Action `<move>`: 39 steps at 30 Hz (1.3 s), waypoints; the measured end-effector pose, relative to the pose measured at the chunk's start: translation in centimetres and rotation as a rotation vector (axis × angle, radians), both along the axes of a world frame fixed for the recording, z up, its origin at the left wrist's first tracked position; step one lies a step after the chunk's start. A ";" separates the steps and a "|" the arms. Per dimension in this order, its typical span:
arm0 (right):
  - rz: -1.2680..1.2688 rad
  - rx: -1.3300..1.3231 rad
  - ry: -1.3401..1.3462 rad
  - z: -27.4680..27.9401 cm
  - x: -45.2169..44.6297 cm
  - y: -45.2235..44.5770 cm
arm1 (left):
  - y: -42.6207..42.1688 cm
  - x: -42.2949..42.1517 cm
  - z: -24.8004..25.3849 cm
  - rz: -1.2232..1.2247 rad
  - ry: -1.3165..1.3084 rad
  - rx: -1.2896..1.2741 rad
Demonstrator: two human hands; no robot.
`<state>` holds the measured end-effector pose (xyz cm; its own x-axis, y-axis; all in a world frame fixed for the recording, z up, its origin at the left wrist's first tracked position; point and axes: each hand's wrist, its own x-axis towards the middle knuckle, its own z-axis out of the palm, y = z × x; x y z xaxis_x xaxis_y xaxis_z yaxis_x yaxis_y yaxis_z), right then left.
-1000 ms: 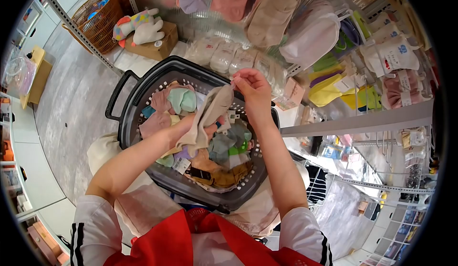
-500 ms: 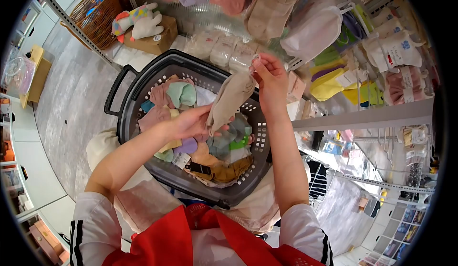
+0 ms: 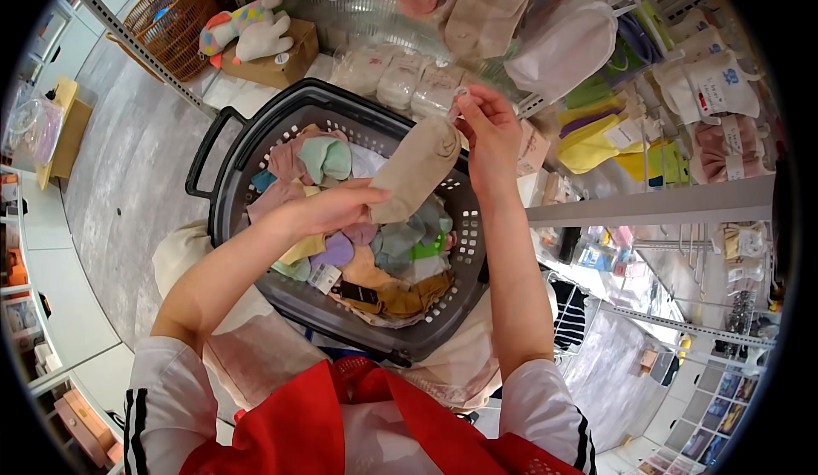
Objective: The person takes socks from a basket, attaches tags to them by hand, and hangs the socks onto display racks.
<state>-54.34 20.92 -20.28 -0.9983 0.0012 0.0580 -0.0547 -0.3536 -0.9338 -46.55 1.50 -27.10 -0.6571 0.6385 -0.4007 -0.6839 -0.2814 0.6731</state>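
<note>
Beige socks (image 3: pixel 415 171) hang stretched between my two hands, above a dark grey basket (image 3: pixel 223 213). My left hand (image 3: pixel 342 205) pinches their lower end, its thumb on top and the other fingers partly hidden. At the upper end, my right hand (image 3: pixel 486 126) is closed on a small clear hook attached to the socks. Inside the basket lie many folded socks, among them a mint green one (image 3: pixel 325 158), a purple one (image 3: pixel 333 251) and a brown one (image 3: pixel 417 298).
Socks on hooks (image 3: pixel 562 45) hang ahead and to the right. A metal shelf bar (image 3: pixel 656 205) crosses at right. Beyond the basket are a plush toy (image 3: pixel 262 36) on a cardboard box (image 3: pixel 290 59) and a wicker basket (image 3: pixel 175 32).
The beige socks have moved up and right, and now lie flat and straight between my hands. My right hand has shifted right, and the grey basket has moved slightly forward.
</note>
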 end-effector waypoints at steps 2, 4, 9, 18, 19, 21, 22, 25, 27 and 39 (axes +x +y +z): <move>-0.001 0.004 -0.003 0.0 -0.1 0.0 | 0.2 0.0 -0.4 0.017 0.017 -0.053; -0.004 0.007 -0.006 -0.1 -0.1 0.0 | 0.5 0.2 0.4 0.048 0.039 -0.102; -0.006 0.003 -0.003 -0.3 -0.2 0.2 | 0.1 -0.1 0.0 -0.031 0.121 -0.278; -0.017 0.016 -0.014 0.0 -0.1 0.1 | 0.2 -0.1 0.7 0.002 0.100 -0.280; -0.020 0.020 -0.018 0.1 0.0 0.0 | 0.2 -0.1 0.8 -0.002 0.106 -0.277; -0.022 0.024 -0.021 0.1 0.0 0.0 | 0.2 -0.1 0.9 -0.015 0.108 -0.296; -0.021 0.024 -0.019 0.0 0.0 0.1 | 0.2 -0.1 1.0 -0.021 0.109 -0.305; -0.032 0.032 -0.022 0.0 -0.1 0.1 | 0.3 0.1 2.0 -0.035 0.130 -0.309; -0.047 0.050 -0.022 0.0 -0.2 0.1 | 0.3 0.1 0.9 -0.005 0.173 -0.304; 0.117 0.162 0.004 0.5 0.1 -0.5 | 0.8 -0.1 -0.5 0.429 0.955 -0.739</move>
